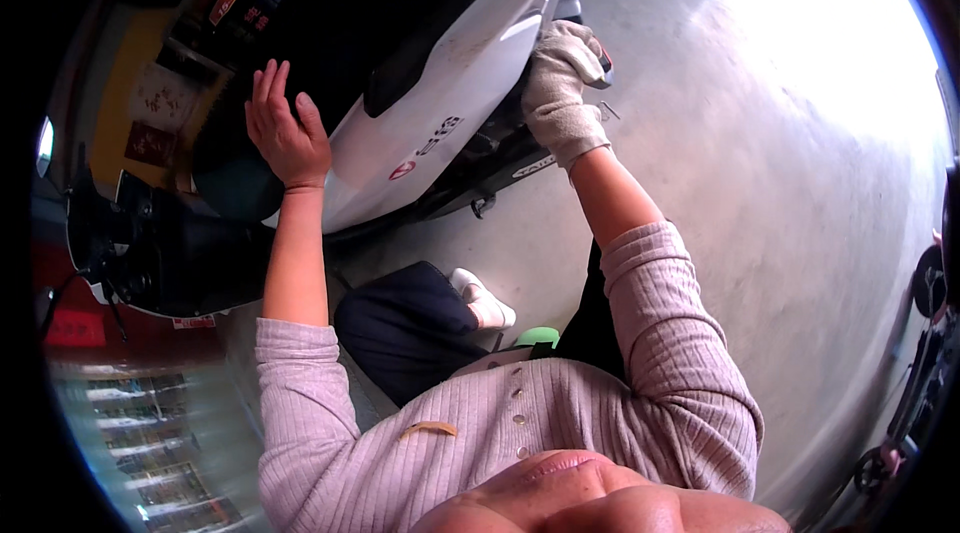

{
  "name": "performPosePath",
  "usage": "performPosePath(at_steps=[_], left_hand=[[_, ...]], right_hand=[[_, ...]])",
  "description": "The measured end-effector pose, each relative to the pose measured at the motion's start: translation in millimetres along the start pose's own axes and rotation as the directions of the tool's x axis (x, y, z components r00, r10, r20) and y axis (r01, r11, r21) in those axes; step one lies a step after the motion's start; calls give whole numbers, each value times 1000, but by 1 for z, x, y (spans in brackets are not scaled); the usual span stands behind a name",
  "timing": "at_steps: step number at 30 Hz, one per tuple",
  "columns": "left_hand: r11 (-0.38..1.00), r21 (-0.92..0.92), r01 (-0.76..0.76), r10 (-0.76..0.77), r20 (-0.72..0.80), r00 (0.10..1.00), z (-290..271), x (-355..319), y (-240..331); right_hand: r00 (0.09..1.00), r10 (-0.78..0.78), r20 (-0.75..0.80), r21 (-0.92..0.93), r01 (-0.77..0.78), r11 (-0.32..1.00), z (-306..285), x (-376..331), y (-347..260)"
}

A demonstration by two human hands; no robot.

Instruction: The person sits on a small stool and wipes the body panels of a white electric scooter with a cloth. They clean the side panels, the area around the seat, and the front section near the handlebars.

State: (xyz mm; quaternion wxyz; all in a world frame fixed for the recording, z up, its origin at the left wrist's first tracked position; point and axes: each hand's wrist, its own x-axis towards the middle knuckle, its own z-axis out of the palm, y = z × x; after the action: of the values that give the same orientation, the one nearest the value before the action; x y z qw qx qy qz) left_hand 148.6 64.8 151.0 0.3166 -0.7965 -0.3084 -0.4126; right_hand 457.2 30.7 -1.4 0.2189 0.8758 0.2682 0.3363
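Note:
A scooter with a white side panel (455,98) and a black seat (400,63) stands in front of me, slanting up to the right. My left hand (286,128) is bare, its fingers stretched out and the thumb apart, over the dark area by the panel's left end. Whether it touches the scooter I cannot tell. A pale knitted work glove (553,113) covers my right hand (565,73), which is at the scooter's rear end beside a dark tail part with a red patch (606,63). Its fingers are bent inward, and what they grip is hidden.
Below the panel runs the scooter's dark lower edge with a small hook-like part (483,206). The black front section (160,243) lies at left. Boxes (165,98) stand beyond. Grey concrete floor (700,163) spreads right; dark wheeled equipment (915,363) borders it. Something green (538,337) is near my legs.

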Motion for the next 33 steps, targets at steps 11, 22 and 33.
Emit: performPosePath(at_steps=[11, 22, 33], left_hand=[[1000, 1, -15, 15, 8, 1000, 1, 1, -6], [999, 0, -38, 38, 13, 999, -4, -1, -8], [999, -27, -43, 43, -1, 999, -3, 2, -1]], right_hand=[[887, -436, 152, 751, 183, 635, 46, 0, 19], [762, -590, -266, 220, 644, 733, -13, 9, 76], [951, -293, 95, 929, 22, 370, 22, 20, 48]])
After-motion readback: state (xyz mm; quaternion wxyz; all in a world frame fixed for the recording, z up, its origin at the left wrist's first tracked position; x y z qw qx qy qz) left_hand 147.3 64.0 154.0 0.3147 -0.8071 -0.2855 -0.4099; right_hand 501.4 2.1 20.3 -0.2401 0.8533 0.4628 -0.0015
